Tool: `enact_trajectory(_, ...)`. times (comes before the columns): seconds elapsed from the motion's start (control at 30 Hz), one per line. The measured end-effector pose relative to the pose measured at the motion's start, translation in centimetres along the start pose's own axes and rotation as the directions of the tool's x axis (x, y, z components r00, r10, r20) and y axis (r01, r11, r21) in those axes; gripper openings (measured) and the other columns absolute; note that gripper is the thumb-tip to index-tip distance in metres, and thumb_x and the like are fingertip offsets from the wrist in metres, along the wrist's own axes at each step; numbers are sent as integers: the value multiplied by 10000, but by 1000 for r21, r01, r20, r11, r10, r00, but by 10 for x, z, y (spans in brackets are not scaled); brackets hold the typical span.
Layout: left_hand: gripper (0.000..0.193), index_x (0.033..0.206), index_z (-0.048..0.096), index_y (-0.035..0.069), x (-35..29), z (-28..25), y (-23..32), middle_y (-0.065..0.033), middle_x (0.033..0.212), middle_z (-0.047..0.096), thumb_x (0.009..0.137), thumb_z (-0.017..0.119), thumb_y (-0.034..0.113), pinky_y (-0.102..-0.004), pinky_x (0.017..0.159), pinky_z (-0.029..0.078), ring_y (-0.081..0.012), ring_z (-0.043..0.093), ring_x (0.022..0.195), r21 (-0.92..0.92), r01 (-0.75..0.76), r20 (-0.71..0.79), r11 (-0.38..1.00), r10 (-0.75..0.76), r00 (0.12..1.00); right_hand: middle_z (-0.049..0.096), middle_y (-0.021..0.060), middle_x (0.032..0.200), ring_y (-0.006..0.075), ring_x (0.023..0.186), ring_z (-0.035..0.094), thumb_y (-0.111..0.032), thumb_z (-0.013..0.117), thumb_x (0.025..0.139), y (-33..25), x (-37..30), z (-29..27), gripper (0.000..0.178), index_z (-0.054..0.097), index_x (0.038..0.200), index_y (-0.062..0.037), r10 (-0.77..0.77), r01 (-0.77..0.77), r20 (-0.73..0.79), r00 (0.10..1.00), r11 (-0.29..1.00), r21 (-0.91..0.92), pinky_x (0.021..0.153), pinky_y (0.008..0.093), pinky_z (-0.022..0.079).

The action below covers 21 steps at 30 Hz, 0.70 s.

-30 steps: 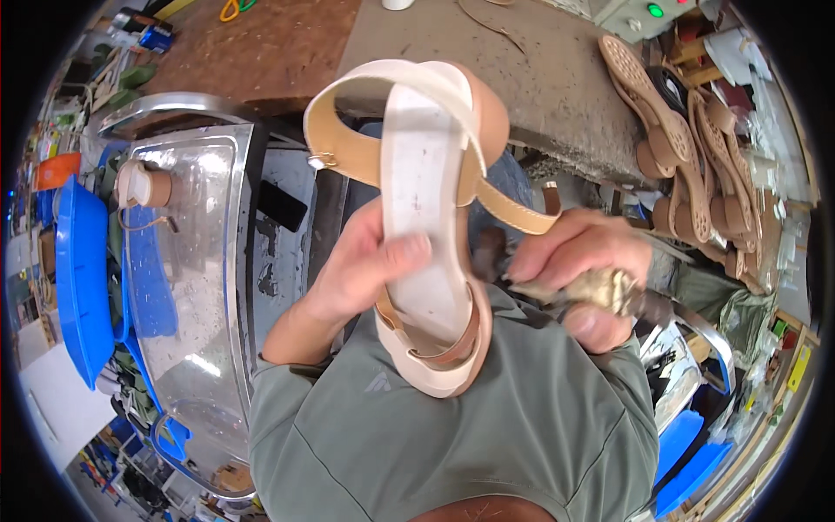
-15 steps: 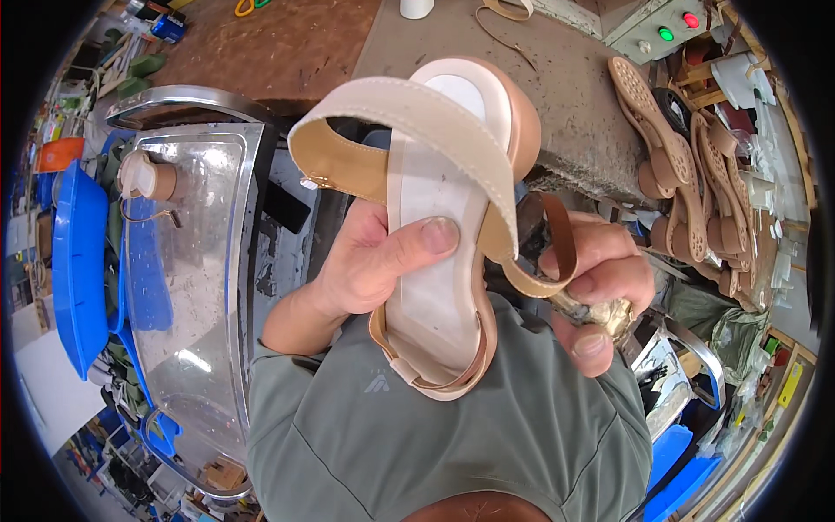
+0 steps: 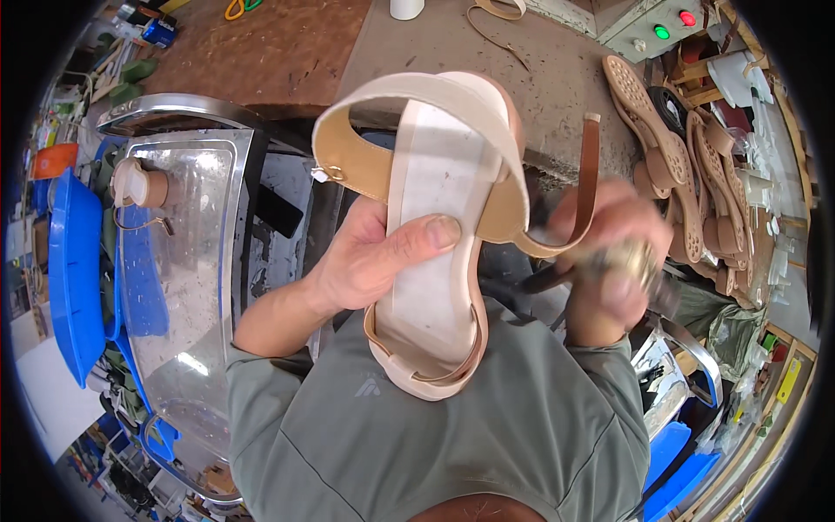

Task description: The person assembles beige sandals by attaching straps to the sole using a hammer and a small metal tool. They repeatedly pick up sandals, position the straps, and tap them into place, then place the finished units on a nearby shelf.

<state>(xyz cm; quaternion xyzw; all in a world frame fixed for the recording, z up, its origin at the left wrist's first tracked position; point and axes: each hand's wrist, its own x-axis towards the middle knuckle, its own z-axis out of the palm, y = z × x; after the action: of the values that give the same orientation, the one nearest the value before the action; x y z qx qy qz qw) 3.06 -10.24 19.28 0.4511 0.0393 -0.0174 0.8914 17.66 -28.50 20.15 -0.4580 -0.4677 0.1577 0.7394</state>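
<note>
A beige sandal (image 3: 426,287) with a pale insole hangs in front of my chest, heel end away from me. My left hand (image 3: 374,252) is closed round its middle, thumb pressed on the insole. The wide ankle strap (image 3: 435,91) arches over the sandal, a small buckle (image 3: 326,174) on its left end. From its right side a narrow strap end (image 3: 590,165), brown underneath, curls upward beside my right hand. My right hand (image 3: 613,252), smeared by motion, is closed round a gold-coloured tool (image 3: 639,265) with dark parts; its exact kind is unclear.
Several beige heeled soles (image 3: 652,130) rest at the right edge of the workbench (image 3: 417,52). A metal-rimmed tray (image 3: 196,261) on the left holds a small sandal part (image 3: 139,187). Beside it stands a blue bin (image 3: 76,278). A control box (image 3: 648,30) is at the back right.
My right hand has moved slightly right and blurred. The narrow strap end, earlier curled against its fingers, now stands up loose. The sandal has tipped and shifted slightly in my left hand.
</note>
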Motion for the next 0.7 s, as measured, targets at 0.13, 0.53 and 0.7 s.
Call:
enact_trajectory(0.13, 389, 1207, 495, -17, -4, -3, 4, -86, 1022, 609, 905, 546, 224, -270, 775, 477, -143, 593, 905, -68, 128, 7, 989, -127, 992, 626, 144, 956, 221, 798, 626, -94, 603, 785, 43, 39, -64, 188, 597, 949, -2, 49, -71, -52, 997, 571, -818, 720, 345, 500)
enact_trajectory(0.53, 388, 1108, 555, -96, 38, -36, 10, -142, 988, 644, 830, 594, 172, -292, 766, 511, -199, 640, 854, -20, 544, 69, 839, -541, 838, 517, 120, 1270, 240, 1199, 471, -426, 822, 605, 68, 43, -45, 901, 444, 1298, 8, 294, -207, 535, 792, 954, -217, 1017, 366, 354)
enact_trajectory(0.7, 678, 1384, 299, 8, 30, -60, -20, -215, 1404, 347, 854, 529, 362, -489, 1051, 319, -364, 385, 1260, -717, -151, -130, 680, 82, 988, 528, 172, 1167, 287, 1067, 533, -199, 851, 538, 58, -19, -2, 795, 489, 1209, 28, -24, -183, -403, 915, 864, -468, 932, 371, 428)
